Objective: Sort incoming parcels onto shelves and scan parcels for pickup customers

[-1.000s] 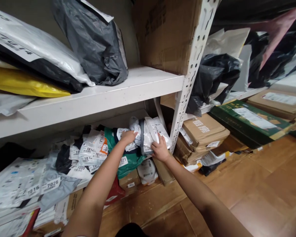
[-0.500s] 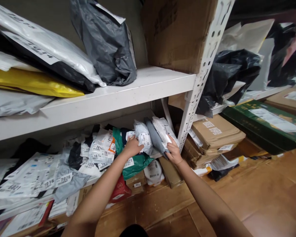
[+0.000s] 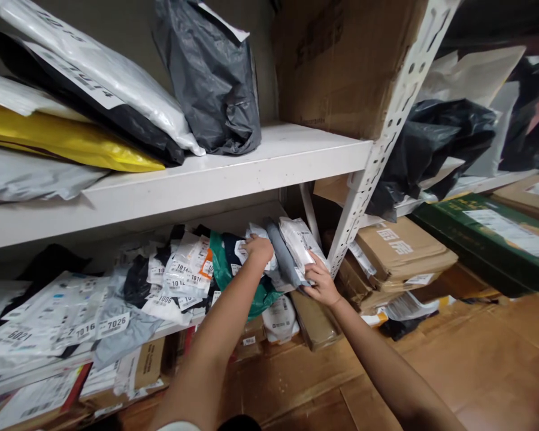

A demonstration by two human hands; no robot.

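Observation:
On the lower shelf, my left hand (image 3: 259, 250) has its fingers bent and closed over a small white plastic parcel (image 3: 253, 230), covering most of it. My right hand (image 3: 322, 282) grips the lower edge of a white parcel bag (image 3: 299, 238), fingers on its front. A grey mailer bag (image 3: 282, 254) leans upright between the two hands, touching that white bag. Left of my left hand lies a green bag (image 3: 218, 263) with a dark blue parcel (image 3: 232, 246) beside it.
White labelled parcels (image 3: 179, 269) spread left along the lower shelf. The upper shelf (image 3: 233, 173) overhangs my hands, and a perforated white post (image 3: 366, 191) stands right of them. Cardboard boxes (image 3: 399, 245) and a green box (image 3: 489, 239) sit farther right. A brown box (image 3: 317, 320) lies below.
My left hand has moved right and up, onto the small white parcel. My right hand still holds the white bag at its lower edge. The view has shifted slightly left.

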